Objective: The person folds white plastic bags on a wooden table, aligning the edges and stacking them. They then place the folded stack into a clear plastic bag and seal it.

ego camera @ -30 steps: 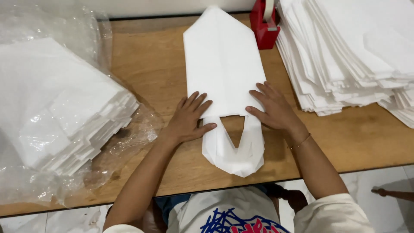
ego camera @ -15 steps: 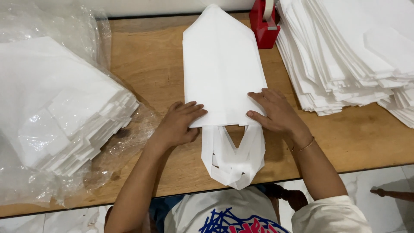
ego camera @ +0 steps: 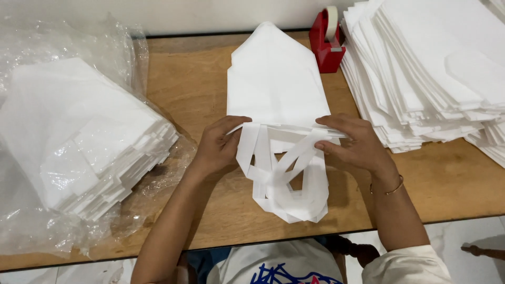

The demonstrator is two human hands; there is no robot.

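Observation:
A white fabric bag (ego camera: 276, 87) lies flat on the wooden table (ego camera: 194, 89), its pointed folded end toward the wall. Its strap handles (ego camera: 284, 181) hang in loops toward the table's front edge. My left hand (ego camera: 218, 147) pinches the bag's near left corner at the mouth. My right hand (ego camera: 355, 147) grips the near right corner, fingers curled over the rim. Both hands lift the mouth edge slightly off the table.
A tall stack of white folded bags (ego camera: 442, 68) fills the right side. Another stack of white bags in clear plastic wrap (ego camera: 79, 137) sits at the left. A red tape dispenser (ego camera: 326, 44) stands by the wall behind the bag.
My hands went from pressing flat on the bag to gripping its near corners and raising the mouth edge. The handles have bunched into loose loops.

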